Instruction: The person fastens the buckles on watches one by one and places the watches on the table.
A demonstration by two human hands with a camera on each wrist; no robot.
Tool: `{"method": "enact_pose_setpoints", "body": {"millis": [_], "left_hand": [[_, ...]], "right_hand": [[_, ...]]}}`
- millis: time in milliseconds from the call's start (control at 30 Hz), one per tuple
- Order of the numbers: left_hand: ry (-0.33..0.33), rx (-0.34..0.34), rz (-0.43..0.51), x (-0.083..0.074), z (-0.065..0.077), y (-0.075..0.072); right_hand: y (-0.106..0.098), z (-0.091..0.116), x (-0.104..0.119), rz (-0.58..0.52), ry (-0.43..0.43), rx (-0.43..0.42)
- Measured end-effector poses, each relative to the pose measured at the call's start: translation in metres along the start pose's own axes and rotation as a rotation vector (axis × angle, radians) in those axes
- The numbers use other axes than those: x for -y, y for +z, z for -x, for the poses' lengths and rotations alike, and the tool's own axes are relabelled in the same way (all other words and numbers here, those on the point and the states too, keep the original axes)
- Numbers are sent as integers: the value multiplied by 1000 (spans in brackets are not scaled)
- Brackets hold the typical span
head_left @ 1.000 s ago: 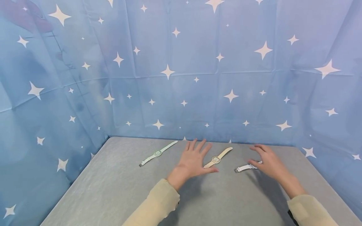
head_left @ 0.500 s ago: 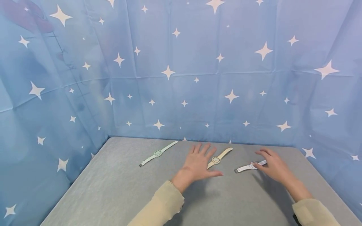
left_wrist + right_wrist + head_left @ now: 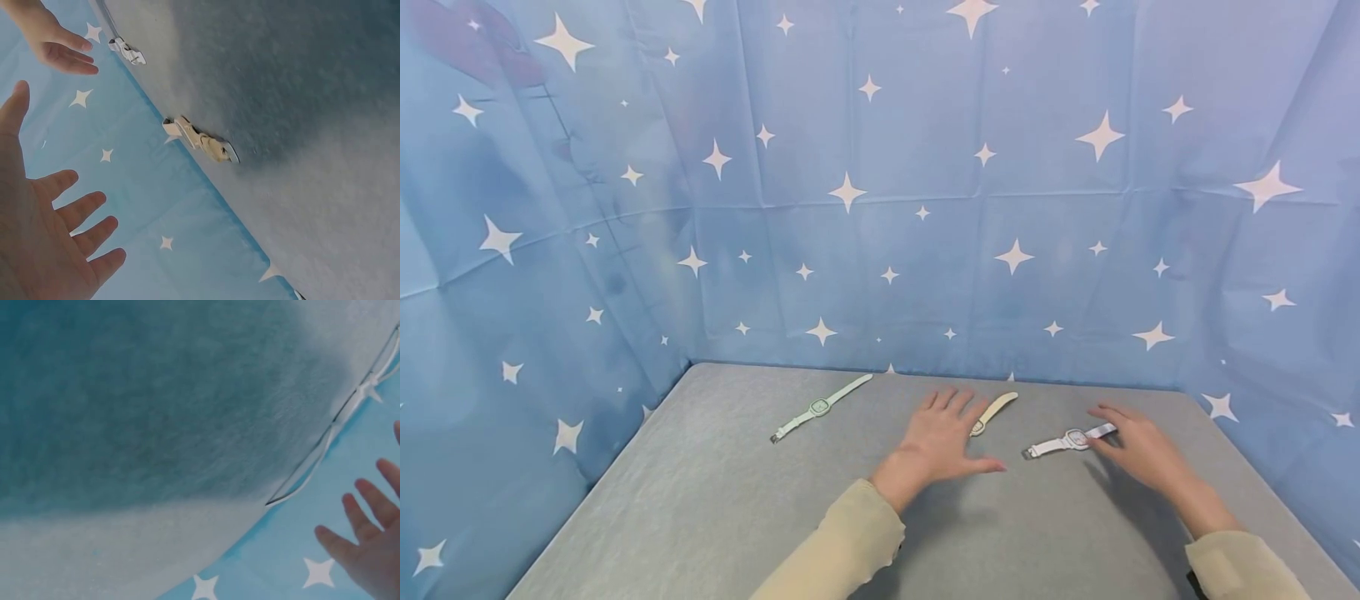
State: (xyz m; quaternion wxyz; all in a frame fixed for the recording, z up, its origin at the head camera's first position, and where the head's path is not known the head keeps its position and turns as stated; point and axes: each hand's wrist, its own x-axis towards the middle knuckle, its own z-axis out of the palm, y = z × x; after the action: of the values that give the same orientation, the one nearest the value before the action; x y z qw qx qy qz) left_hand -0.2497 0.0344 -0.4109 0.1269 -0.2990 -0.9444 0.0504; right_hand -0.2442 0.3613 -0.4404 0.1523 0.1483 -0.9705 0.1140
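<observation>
Three wristwatches lie stretched out on the grey table. The pale green watch (image 3: 819, 407) is on the left. In the middle is the cream-yellow watch (image 3: 997, 406), its lower half hidden behind my left hand (image 3: 937, 437) in the head view. That hand is spread above the table with straight fingers and holds nothing; the left wrist view shows the yellow watch (image 3: 197, 139) apart from it. My right hand (image 3: 1146, 451) hovers by the strap end of the white watch (image 3: 1075, 439), fingers loosely bent and thumb overlapping the strap in the head view. In the right wrist view its fingers (image 3: 361, 519) are apart, holding nothing.
A blue cloth with white stars (image 3: 925, 275) hangs behind the table and along its sides. The grey tabletop (image 3: 700, 500) ends against this cloth at the back. Both arms wear light beige sleeves (image 3: 838, 542), and their shadows fall on the table.
Both hands have drifted to the right and slightly nearer. My left hand now covers more of the yellow watch, while more of the white watch shows. The watches have stayed in place.
</observation>
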Motion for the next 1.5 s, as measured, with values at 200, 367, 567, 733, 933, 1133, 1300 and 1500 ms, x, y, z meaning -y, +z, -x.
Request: {"method": "enact_pose_setpoints", "body": {"millis": [200,367,567,733,933,1133,1300,1500], "left_hand": [[9,34,-21,-10,-7,2],[18,35,-11,-20,-16,5],[34,34,-37,-32,-26,5],[38,62,-45,-42,-34,9],[43,99,-23,-52,-42,12],[45,155,-13,-61,-52,17],[22,177,27,-70,-59,22],[46,173,55,-82,-64,29]], "right_hand": [[1,2,-6,-13,19,27],[3,3,-12,-10,8,-5],[4,4,-17,15,9,13],[5,2,-17,25,16,43],[7,-2,-16,38,12,61],[7,-2,-17,34,15,68],[10,-1,-20,41,2,65],[15,-1,-24,59,-4,64]]}}
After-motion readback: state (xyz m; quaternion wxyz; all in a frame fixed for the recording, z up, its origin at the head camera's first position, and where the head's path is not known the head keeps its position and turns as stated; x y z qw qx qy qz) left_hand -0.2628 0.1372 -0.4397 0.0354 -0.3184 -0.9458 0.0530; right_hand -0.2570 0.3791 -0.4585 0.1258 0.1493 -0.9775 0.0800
